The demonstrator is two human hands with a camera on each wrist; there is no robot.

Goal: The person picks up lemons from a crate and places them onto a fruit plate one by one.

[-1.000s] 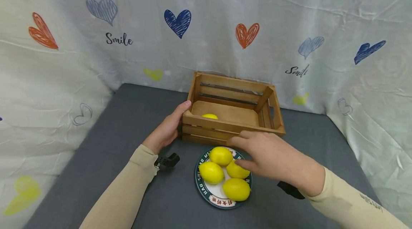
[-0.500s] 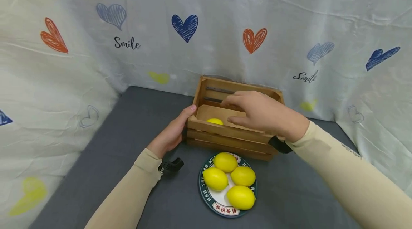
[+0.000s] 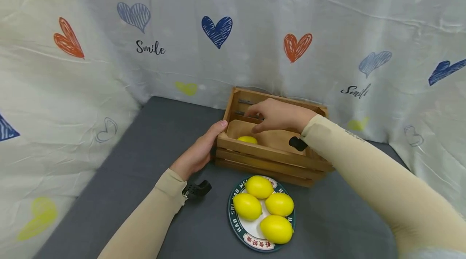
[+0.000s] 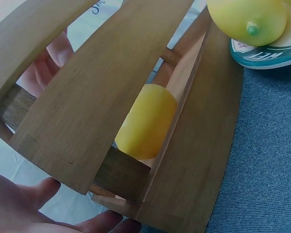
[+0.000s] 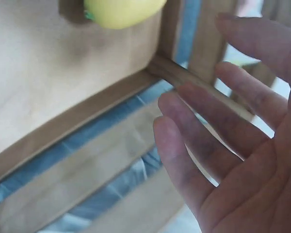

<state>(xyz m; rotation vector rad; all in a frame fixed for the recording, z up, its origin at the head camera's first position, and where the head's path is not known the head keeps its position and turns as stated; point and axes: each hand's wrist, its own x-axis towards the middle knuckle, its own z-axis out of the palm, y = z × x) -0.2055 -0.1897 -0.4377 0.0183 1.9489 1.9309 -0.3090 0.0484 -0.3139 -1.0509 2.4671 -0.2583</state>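
Observation:
A wooden slatted crate stands near the back of the table, with one yellow lemon inside at its front left. My left hand holds the crate's left end, thumb at the rim; in the left wrist view its fingertips lie by the crate's corner. My right hand is over the crate's inside, above and behind that lemon. In the right wrist view its fingers are spread and slightly bent, with nothing in them. In front of the crate, a round plate with a green rim bears several lemons.
A dark grey cloth covers the table. Behind and at the sides hangs a pale curtain printed with hearts, close to the crate's back. Black straps are at both wrists.
My right hand has moved from above the plate, up and away over the crate's inside. My left hand stays on the crate's left end. The head view has shifted slightly.

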